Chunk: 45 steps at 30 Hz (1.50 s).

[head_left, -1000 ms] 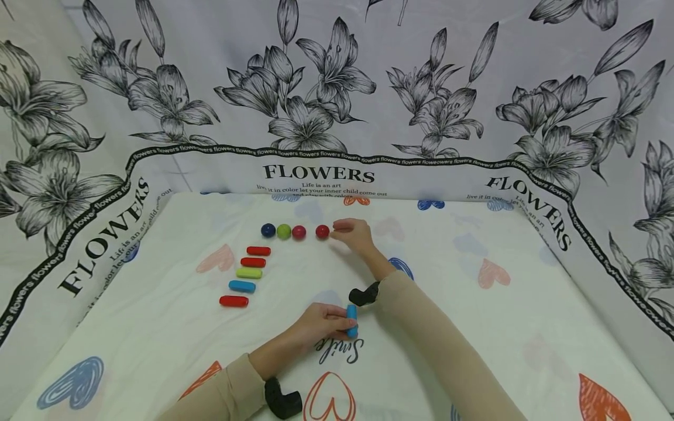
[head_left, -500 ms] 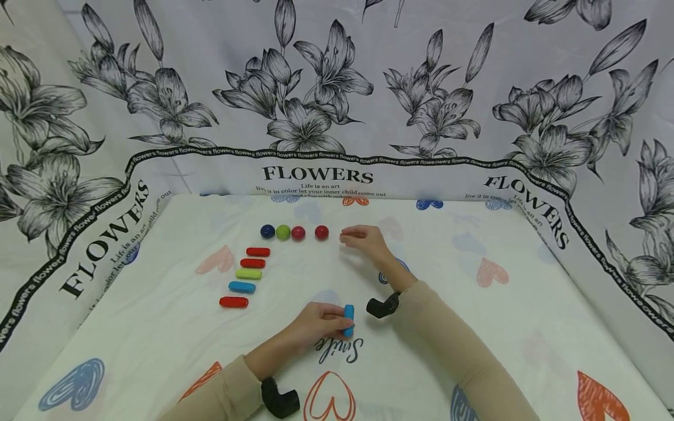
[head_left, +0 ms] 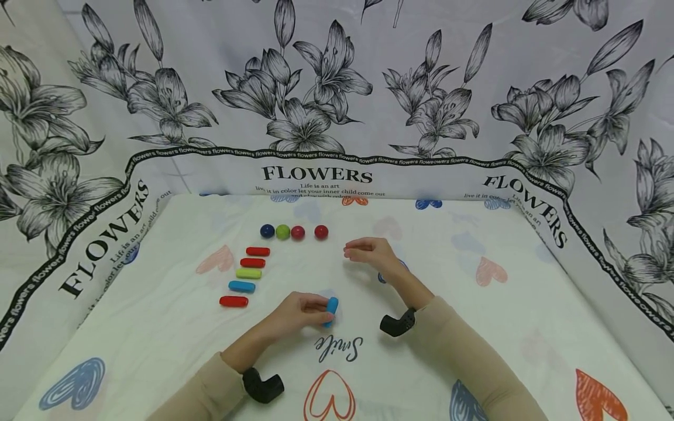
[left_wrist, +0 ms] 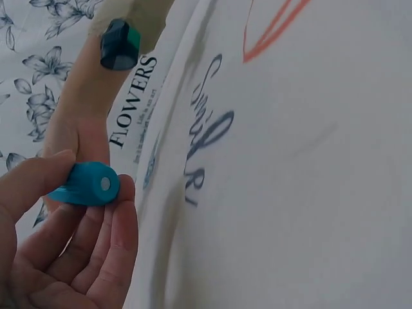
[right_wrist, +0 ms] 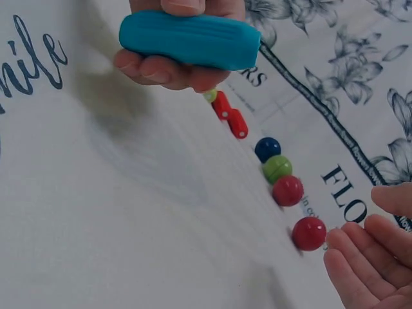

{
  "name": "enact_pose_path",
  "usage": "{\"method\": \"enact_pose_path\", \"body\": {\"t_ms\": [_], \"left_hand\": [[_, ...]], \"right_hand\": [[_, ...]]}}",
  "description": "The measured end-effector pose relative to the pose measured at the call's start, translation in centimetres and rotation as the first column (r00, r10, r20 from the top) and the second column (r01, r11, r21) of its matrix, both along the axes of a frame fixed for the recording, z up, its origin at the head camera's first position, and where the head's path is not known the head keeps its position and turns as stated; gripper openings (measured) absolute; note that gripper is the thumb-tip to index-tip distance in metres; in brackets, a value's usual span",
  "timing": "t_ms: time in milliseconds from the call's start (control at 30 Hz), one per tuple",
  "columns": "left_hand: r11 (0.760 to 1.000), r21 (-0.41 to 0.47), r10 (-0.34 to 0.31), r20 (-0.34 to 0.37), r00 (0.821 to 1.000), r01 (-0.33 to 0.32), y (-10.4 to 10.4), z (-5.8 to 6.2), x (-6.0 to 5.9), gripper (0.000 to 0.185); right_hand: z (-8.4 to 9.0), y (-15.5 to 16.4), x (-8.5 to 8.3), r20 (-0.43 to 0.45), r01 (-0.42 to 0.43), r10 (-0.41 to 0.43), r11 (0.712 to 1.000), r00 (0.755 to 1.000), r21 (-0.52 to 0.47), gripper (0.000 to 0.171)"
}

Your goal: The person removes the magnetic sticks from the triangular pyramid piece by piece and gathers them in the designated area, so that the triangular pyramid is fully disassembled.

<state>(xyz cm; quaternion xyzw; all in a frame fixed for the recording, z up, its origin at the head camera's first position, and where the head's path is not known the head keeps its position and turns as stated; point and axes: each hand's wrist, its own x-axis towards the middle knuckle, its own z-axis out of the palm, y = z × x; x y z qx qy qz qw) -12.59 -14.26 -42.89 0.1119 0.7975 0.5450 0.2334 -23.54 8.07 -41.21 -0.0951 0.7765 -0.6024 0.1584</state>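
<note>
My left hand (head_left: 297,313) pinches a blue cylindrical stick (right_wrist: 190,40) between thumb and fingers, above the cloth near the printed word "Smile". In the left wrist view the round end of the blue stick shows a pale dot. My right hand (head_left: 376,255) holds nothing, its fingers loosely extended over the cloth. Nearest to it lies a red ball (head_left: 321,232), set apart from a short row: a dark blue ball (head_left: 267,231), a green ball (head_left: 283,232) and another red ball (head_left: 298,233).
Left of my hands several sticks lie in a slanting column, among them a yellow-green stick (head_left: 248,273), a blue one (head_left: 242,286) and a red one at the front (head_left: 234,301). A heart-printed white cloth (head_left: 432,251) covers the table; a flower-printed curtain (head_left: 421,128) surrounds it.
My right hand has drawn back from the lone red ball, toward me and to the right. My left hand has shifted left and slightly away with the blue stick, which now tilts.
</note>
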Motion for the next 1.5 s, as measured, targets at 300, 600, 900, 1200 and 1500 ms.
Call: {"method": "enact_pose_path", "body": {"t_ms": [300, 600, 900, 1200, 1500], "left_hand": [[0.993, -0.092, -0.082, -0.161, 0.984, 0.068, -3.1, 0.5, -0.3, 0.041], [0.977, -0.2, -0.12, -0.266, 0.956, 0.067, -5.5, 1.5, 0.1, 0.035], [0.975, -0.216, -0.133, -0.347, 0.928, 0.059, -8.3, 1.9, 0.7, 0.032], [0.968, -0.25, -0.1, -0.383, 0.918, 0.001, -10.9, 2.7, 1.4, 0.031], [0.933, -0.354, -0.08, -0.381, 0.921, -0.065, -13.2, 2.9, 2.2, 0.03]], "right_hand": [[-0.2, 0.8, 1.9, 0.045, -0.054, 0.055, 0.998, 0.997, -0.013, 0.037], [-0.7, 2.0, 3.0, 0.018, -0.087, 0.088, 0.995, 0.996, -0.052, 0.035], [-0.8, 2.8, 3.8, 0.046, -0.085, 0.087, 0.996, 0.995, -0.032, 0.036], [-1.3, 3.8, 4.3, 0.063, -0.095, 0.101, 0.991, 0.993, -0.091, 0.039], [-1.4, 4.4, 4.8, 0.075, -0.117, 0.126, 0.987, 0.989, -0.115, 0.041]]}}
